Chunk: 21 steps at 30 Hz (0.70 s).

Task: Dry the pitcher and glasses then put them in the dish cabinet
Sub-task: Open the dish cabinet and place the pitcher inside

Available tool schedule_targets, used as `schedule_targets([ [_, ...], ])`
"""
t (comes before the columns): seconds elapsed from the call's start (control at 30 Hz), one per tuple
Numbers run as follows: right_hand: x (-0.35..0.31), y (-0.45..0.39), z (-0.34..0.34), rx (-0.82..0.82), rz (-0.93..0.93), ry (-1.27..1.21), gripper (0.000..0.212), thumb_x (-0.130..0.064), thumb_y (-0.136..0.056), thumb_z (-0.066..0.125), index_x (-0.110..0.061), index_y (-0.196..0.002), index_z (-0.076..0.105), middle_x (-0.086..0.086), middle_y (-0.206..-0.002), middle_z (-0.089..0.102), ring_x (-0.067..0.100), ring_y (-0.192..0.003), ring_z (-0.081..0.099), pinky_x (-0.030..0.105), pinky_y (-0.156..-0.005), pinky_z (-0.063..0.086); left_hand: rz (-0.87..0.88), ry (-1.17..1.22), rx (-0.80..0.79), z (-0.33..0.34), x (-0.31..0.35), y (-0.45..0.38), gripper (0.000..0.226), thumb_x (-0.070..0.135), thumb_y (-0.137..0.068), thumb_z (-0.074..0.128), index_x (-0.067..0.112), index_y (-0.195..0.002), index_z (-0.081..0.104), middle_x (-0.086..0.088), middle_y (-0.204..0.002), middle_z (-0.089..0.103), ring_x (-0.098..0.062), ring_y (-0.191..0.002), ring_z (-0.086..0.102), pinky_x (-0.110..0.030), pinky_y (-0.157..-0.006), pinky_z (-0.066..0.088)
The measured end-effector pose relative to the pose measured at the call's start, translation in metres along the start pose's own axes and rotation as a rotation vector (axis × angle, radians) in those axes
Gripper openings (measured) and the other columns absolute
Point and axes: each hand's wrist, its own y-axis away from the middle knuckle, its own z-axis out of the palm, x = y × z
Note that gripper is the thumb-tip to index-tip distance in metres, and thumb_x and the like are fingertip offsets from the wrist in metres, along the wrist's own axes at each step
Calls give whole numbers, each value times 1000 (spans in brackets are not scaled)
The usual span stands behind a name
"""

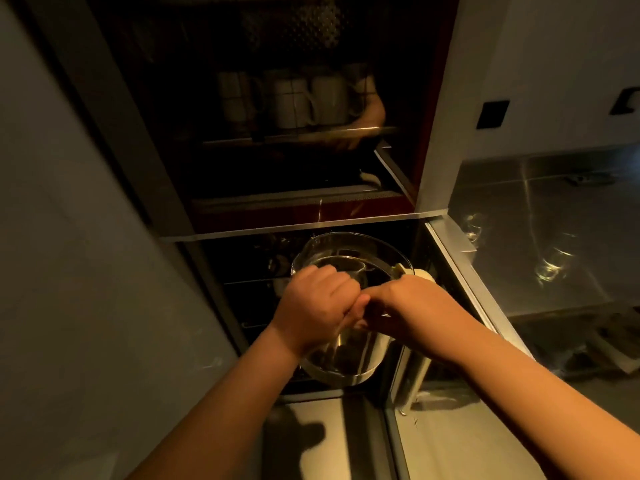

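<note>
I hold a clear glass pitcher point(349, 362) with a white handle point(423, 274) upright in front of the open lower compartment of the dish cabinet point(242, 268). My left hand point(315, 306) grips the pitcher's left side just below the rim, fingers curled. My right hand point(412, 306) wraps round its right side beside the handle, and the two hands meet at the front. Two clear glasses point(475, 226) point(553, 265) stand on the steel counter to the right; the dim light makes them hard to make out.
White mugs point(294, 98) sit on a rack behind the glass front of the upper compartment. The lower compartment holds a dark wire rack point(249, 282). A grey wall point(69, 237) closes the left side. The steel counter point(554, 202) runs to the right.
</note>
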Motion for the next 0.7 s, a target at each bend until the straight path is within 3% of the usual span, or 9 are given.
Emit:
schedule_targets([
  [0.13,-5,2,-16,5,-39,-22,13,-41,-86,59,-39,-98,62,-22,-72,56,-5,-66,50,15,-66,40,20,2,15,-19,-1,-20,52,28,-102,28,10,-64,59,-3,-55,54,-16,-48,46,-21,-56,23],
  [0.23,-9,0,-22,55,-77,-5,27,-51,-84,50,-38,-106,57,-18,-82,63,-1,-73,56,22,-71,47,48,2,1,-32,-8,-32,54,28,-103,26,9,-66,61,-4,-57,55,-17,-50,48,-23,-56,26],
  [0.33,-13,-2,-22,207,-118,108,43,-52,-80,45,-25,-112,56,-7,-90,67,11,-80,63,24,-75,49,42,41,-28,-39,-15,-39,56,29,-104,25,8,-68,62,-4,-59,56,-17,-52,50,-23,-58,29],
  [0.4,-7,2,-19,382,-194,209,46,-46,-81,51,-18,-118,53,-1,-103,66,14,-91,62,23,-79,48,9,96,-35,-42,-20,-44,57,29,-104,23,8,-69,62,-3,-59,57,-16,-53,50,-21,-60,30],
  [0.47,10,11,-13,528,-330,264,52,-36,-83,55,-15,-129,43,3,-127,54,15,-115,52,28,-94,45,-53,180,-28,-47,-25,-48,58,31,-104,22,7,-68,61,-3,-57,55,-14,-52,49,-19,-60,31],
  [0.53,32,22,-7,604,-508,328,53,-26,-84,59,-13,-132,39,5,-138,40,18,-128,41,32,-105,38,-110,247,-7,-53,-29,-50,58,32,-103,21,7,-66,58,-2,-56,52,-8,-53,42,-15,-60,28],
  [0.6,48,27,-4,577,-671,419,54,-20,-82,63,-13,-131,41,5,-142,35,20,-132,35,35,-107,35,-137,272,13,-58,-33,-53,58,34,-103,21,8,-64,56,-1,-55,50,-2,-58,33,-13,-62,25],
  [0.7,68,27,-5,415,-794,476,52,-18,-84,64,-16,-131,41,3,-150,26,18,-135,32,36,-109,33,-127,290,13,-62,-37,-58,59,34,-103,21,7,-64,55,0,-56,48,-3,-56,35,-13,-61,27],
])
